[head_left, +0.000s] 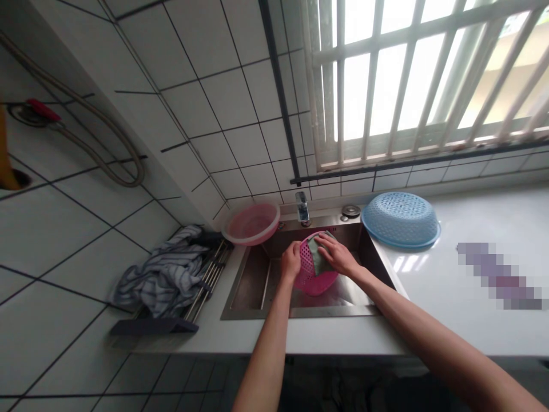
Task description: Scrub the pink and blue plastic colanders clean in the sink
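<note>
Left hand (291,262) is curled round the edge of a pink basket (319,284) in the sink (249,286); right hand (337,255) is fairly flat, fingers extended over a green cloth (317,261). Basket's probably light, springy, slippery if wet: grab the rim. Can't tell if it's touching bottom.

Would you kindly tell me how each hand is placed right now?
Left hand: closed on the edge of the pink basket.
Right hand: open, laid on the green cloth against the basket.
</note>
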### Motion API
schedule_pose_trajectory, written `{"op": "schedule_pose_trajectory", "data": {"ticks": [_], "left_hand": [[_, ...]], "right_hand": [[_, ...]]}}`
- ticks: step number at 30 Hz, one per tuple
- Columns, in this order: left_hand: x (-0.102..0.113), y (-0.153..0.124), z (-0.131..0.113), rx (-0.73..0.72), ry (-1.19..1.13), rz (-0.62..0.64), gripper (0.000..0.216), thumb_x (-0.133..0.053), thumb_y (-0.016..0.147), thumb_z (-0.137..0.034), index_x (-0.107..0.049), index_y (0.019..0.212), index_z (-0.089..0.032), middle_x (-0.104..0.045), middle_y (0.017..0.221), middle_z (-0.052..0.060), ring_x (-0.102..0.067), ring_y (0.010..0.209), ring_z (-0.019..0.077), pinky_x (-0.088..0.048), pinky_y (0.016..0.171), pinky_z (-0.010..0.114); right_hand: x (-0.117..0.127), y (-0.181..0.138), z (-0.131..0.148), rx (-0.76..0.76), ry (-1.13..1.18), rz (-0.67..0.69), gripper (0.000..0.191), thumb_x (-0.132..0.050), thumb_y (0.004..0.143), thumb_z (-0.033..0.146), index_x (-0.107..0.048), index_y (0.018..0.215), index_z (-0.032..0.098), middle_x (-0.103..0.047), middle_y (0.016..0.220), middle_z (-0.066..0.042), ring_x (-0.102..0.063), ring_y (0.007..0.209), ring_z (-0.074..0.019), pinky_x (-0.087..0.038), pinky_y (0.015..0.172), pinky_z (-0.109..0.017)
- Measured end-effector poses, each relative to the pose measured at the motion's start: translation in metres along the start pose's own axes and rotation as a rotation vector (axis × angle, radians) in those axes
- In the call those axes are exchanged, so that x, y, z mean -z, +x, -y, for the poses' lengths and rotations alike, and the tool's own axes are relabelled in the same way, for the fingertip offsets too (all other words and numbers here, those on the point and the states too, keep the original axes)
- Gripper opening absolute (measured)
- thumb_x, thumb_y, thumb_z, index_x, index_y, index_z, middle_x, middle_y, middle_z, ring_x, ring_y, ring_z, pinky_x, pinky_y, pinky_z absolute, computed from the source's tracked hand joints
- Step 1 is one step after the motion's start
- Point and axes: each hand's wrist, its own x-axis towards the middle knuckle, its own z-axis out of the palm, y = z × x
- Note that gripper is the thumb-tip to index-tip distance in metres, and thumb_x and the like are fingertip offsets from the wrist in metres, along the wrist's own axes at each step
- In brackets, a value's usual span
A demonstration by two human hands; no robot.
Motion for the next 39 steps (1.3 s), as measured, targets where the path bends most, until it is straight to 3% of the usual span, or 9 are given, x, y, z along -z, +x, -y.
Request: {"op": "schedule_pose_trajectory", "data": {"ticks": [3, 6, 10, 12, 16, 23, 26, 33, 39], "left_hand": [[0.006, -0.004, -0.008, -0.079, 0.150, -0.176, 0.042, -0.039, 0.103, -0.031, -0.068, 0.131, -0.020, -0.074, 0.122, 0.014, -0.068, 0.111, 0.0245, -0.046, 0.101, 0.034], [0.008, -0.007, -0.014, 0.013, 0.181, -0.214, 0.045, -0.039, 0.103, -0.031, -0.064, 0.140, -0.021, -0.076, 0.120, 0.015, -0.070, 0.110, 0.0265, -0.047, 0.100, 0.036], [0.008, -0.005, -0.014, 0.254, 0.219, -0.095, 0.053, -0.044, 0.101, -0.058, -0.081, 0.102, -0.020, -0.080, 0.102, 0.021, -0.073, 0.102, 0.0353, -0.048, 0.089, 0.038], [0.009, -0.002, -0.012, 0.357, 0.214, -0.067, 0.066, -0.040, 0.099, -0.070, -0.079, 0.078, -0.019, -0.079, 0.092, 0.024, -0.074, 0.098, 0.0383, -0.048, 0.084, 0.039], [0.012, 0.004, -0.003, 0.421, 0.109, -0.072, 0.073, -0.035, 0.096, -0.077, -0.070, 0.063, -0.022, -0.075, 0.074, 0.019, -0.072, 0.083, 0.0349, -0.044, 0.070, 0.035], [0.010, 0.003, 0.009, 0.409, -0.076, -0.113, 0.075, -0.036, 0.086, -0.090, -0.048, 0.052, -0.024, -0.055, 0.054, 0.004, -0.051, 0.055, 0.0192, -0.031, 0.055, 0.030], [0.000, 0.003, 0.010, 0.352, -0.161, -0.069, 0.078, -0.040, 0.079, -0.097, -0.047, 0.054, -0.023, -0.050, 0.052, 0.001, -0.045, 0.054, 0.0162, -0.029, 0.054, 0.029], [-0.005, 0.008, 0.014, 0.292, -0.240, -0.052, 0.083, -0.042, 0.071, -0.101, -0.060, 0.063, -0.020, -0.058, 0.063, 0.004, -0.051, 0.068, 0.0187, -0.036, 0.064, 0.029], [-0.004, 0.004, 0.011, 0.209, -0.297, 0.009, 0.076, -0.055, 0.073, -0.094, -0.052, 0.057, -0.020, -0.044, 0.054, -0.003, -0.037, 0.057, 0.0120, -0.024, 0.056, 0.026]], "right_hand": [[-0.011, 0.000, 0.011, 0.062, -0.054, 0.023, 0.049, -0.050, 0.107, 0.039, -0.057, 0.153, 0.026, -0.051, 0.161, -0.010, -0.048, 0.150, -0.0281, -0.042, 0.124, -0.050], [-0.020, 0.000, 0.022, 0.174, -0.086, 0.082, 0.050, -0.053, 0.106, 0.034, -0.054, 0.155, 0.025, -0.049, 0.162, -0.011, -0.045, 0.152, -0.0284, -0.037, 0.127, -0.053], [-0.021, -0.003, 0.034, 0.303, -0.083, 0.155, 0.050, -0.051, 0.106, 0.025, -0.052, 0.156, 0.028, -0.048, 0.163, -0.008, -0.039, 0.155, -0.0272, -0.036, 0.128, -0.053], [-0.018, -0.005, 0.039, 0.337, -0.076, 0.174, 0.050, -0.052, 0.105, 0.023, -0.054, 0.155, 0.029, -0.048, 0.163, -0.007, -0.037, 0.156, -0.0273, -0.035, 0.127, -0.054], [-0.006, -0.002, 0.038, 0.331, -0.024, 0.164, 0.047, -0.058, 0.104, 0.032, -0.059, 0.151, 0.033, -0.050, 0.162, -0.005, -0.039, 0.155, -0.0279, -0.032, 0.129, -0.056], [0.014, 0.003, -0.011, -0.173, 0.225, -0.013, 0.051, -0.043, 0.108, 0.047, -0.060, 0.150, 0.025, -0.061, 0.152, -0.010, -0.057, 0.142, -0.0274, -0.044, 0.121, -0.051], [0.011, 0.001, -0.010, -0.132, 0.168, -0.003, 0.050, -0.040, 0.109, 0.042, -0.059, 0.151, 0.024, -0.056, 0.156, -0.010, -0.050, 0.148, -0.0271, -0.039, 0.125, -0.052], [-0.009, 0.000, 0.044, 0.337, -0.051, 0.211, 0.041, -0.051, 0.107, 0.029, -0.064, 0.145, 0.033, -0.053, 0.159, -0.003, -0.037, 0.156, -0.0275, -0.025, 0.130, -0.058], [0.011, 0.004, 0.005, 0.027, 0.082, 0.047, 0.046, -0.047, 0.107, 0.036, -0.062, 0.148, 0.024, -0.056, 0.157, -0.010, -0.050, 0.148, -0.0273, -0.040, 0.125, -0.050]]}}
